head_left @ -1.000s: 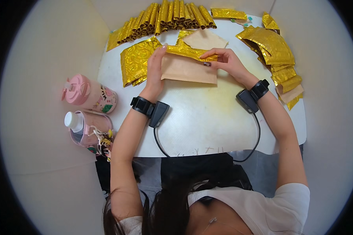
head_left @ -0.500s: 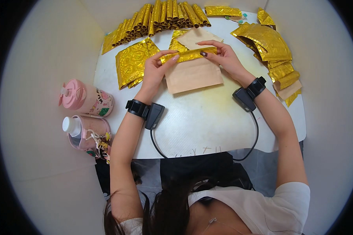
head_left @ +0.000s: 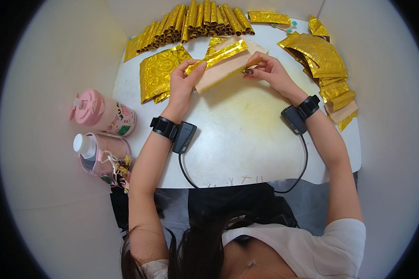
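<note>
A sheet of gold foil paper (head_left: 222,70) with a tan back is raised above the table. Along its far edge runs a folded gold strip. My left hand (head_left: 184,80) pinches its left end, thumb on the gold fold. At the right edge, the closed fingers of my right hand (head_left: 268,73) pinch the paper; the exact fingertip contact is partly hidden. The sheet tilts, its right end farther away than its left. Just beyond lies another tan-backed gold sheet (head_left: 253,46), partly covered by the held one.
Rolled gold tubes (head_left: 195,21) are heaped at the back. Flat gold sheets (head_left: 160,72) lie left of my left hand, and a fanned stack (head_left: 323,58) lies right. A pink tumbler (head_left: 104,111) and a pink bottle holder (head_left: 109,151) stand left. Cables hang from both wrist devices.
The held sheet has tilted, its right end lifting away and its near edge rising. My right hand has moved from the gold fold down to the sheet's right edge.
</note>
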